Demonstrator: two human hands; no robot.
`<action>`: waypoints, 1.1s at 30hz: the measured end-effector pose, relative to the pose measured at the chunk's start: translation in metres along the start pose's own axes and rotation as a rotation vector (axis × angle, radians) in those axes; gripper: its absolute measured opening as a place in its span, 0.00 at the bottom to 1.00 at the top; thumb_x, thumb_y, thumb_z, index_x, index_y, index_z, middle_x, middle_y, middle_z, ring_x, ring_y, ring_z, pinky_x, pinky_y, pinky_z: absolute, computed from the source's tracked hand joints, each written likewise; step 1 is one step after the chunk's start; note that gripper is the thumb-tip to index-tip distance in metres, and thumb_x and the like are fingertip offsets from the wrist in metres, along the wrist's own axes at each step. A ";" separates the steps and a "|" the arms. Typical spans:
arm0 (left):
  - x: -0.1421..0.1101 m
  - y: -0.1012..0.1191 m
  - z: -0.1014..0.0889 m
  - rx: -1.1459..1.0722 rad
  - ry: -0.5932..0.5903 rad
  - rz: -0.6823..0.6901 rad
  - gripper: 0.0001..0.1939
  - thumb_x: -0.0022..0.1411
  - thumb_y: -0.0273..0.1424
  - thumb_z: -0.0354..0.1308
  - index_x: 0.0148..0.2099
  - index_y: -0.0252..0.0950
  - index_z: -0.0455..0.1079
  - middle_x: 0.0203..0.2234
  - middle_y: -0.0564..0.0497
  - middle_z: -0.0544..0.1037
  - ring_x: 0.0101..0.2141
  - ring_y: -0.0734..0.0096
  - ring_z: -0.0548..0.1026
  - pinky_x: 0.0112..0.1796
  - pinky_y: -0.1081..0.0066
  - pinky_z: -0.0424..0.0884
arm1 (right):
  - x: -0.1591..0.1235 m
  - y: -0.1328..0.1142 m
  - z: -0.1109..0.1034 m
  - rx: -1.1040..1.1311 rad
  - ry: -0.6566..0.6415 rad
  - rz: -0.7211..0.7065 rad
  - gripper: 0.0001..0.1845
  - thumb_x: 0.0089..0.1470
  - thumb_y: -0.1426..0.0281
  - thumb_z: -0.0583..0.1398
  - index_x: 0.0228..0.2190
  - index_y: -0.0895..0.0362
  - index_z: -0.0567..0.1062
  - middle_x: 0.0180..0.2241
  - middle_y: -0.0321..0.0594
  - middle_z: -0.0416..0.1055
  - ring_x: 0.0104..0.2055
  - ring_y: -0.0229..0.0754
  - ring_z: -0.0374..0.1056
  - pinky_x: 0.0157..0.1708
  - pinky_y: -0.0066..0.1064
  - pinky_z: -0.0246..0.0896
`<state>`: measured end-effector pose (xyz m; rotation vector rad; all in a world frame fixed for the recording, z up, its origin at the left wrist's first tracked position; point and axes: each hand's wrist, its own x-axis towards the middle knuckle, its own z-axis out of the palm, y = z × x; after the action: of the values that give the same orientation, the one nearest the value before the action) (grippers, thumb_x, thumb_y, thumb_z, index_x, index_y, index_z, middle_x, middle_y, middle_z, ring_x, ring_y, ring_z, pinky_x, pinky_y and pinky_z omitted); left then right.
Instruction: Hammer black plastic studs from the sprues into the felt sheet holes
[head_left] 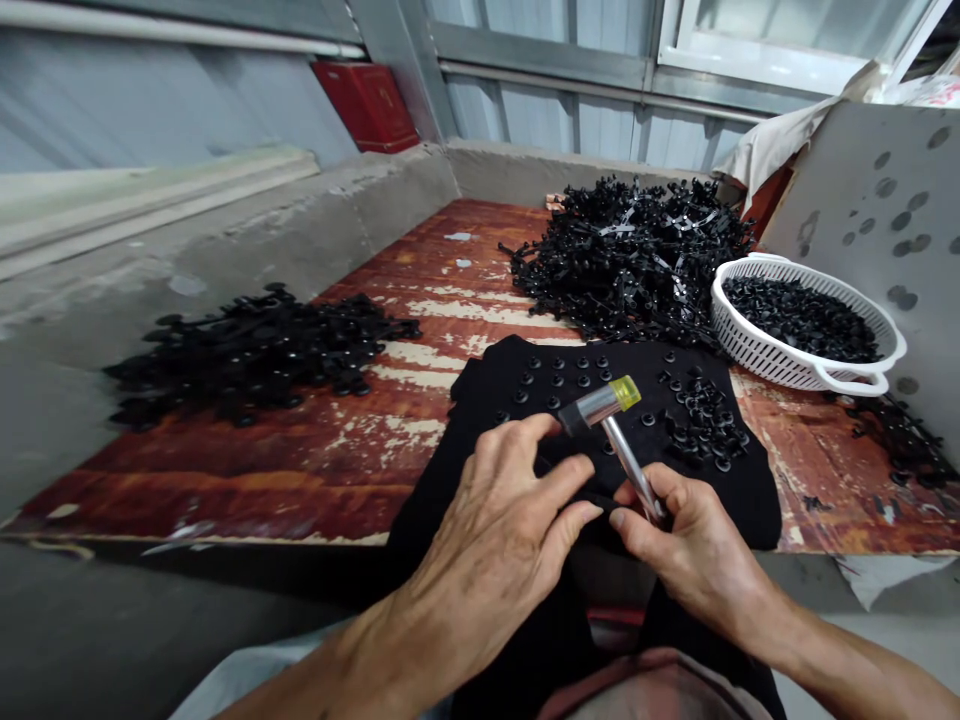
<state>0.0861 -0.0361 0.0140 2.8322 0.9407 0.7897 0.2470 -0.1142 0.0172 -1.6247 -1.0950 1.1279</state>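
My right hand [697, 550] grips the metal handle of a small hammer [607, 408], whose steel head has a yellow plastic tip. My left hand [495, 530] pinches a fold of a black cloth [495, 375] lying on the board. Several black snap fasteners sit in rows on this cloth, and a loose cluster of them lies at its right side [705, 425]. The hammer head hangs just above the cloth, close to my left fingers.
A worn, red-brown wooden board [225, 480] carries a large heap of black plastic fastener strips [630, 260] and a second heap [255, 355]. A white plastic basket [750, 345] holds black fasteners. Concrete ledges and a perforated grey panel [885, 200] edge the board.
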 end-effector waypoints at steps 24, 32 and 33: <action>0.034 0.008 -0.016 -0.454 -0.579 -0.514 0.17 0.63 0.40 0.43 0.25 0.39 0.57 0.16 0.58 0.58 0.20 0.74 0.59 0.24 0.71 0.53 | -0.012 0.007 -0.015 0.087 -0.016 0.021 0.14 0.59 0.57 0.54 0.35 0.55 0.67 0.22 0.27 0.57 0.14 0.27 0.50 0.11 0.20 0.47; 0.036 0.005 -0.005 -0.155 -0.555 -0.296 0.17 0.67 0.35 0.40 0.27 0.39 0.60 0.21 0.54 0.68 0.26 0.69 0.68 0.31 0.68 0.58 | -0.024 0.022 -0.038 0.203 0.044 0.106 0.22 0.59 0.52 0.56 0.44 0.56 0.66 0.19 0.24 0.55 0.16 0.30 0.53 0.11 0.19 0.54; 0.036 0.004 -0.003 -0.142 -0.544 -0.259 0.17 0.67 0.35 0.40 0.27 0.39 0.61 0.22 0.53 0.69 0.26 0.68 0.69 0.32 0.68 0.58 | -0.025 0.023 -0.039 0.196 0.042 0.109 0.22 0.59 0.52 0.56 0.45 0.56 0.66 0.19 0.24 0.56 0.16 0.31 0.53 0.11 0.19 0.55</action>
<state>0.1108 -0.0190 0.0336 2.5135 1.0644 0.0440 0.2835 -0.1499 0.0097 -1.5607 -0.8493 1.2262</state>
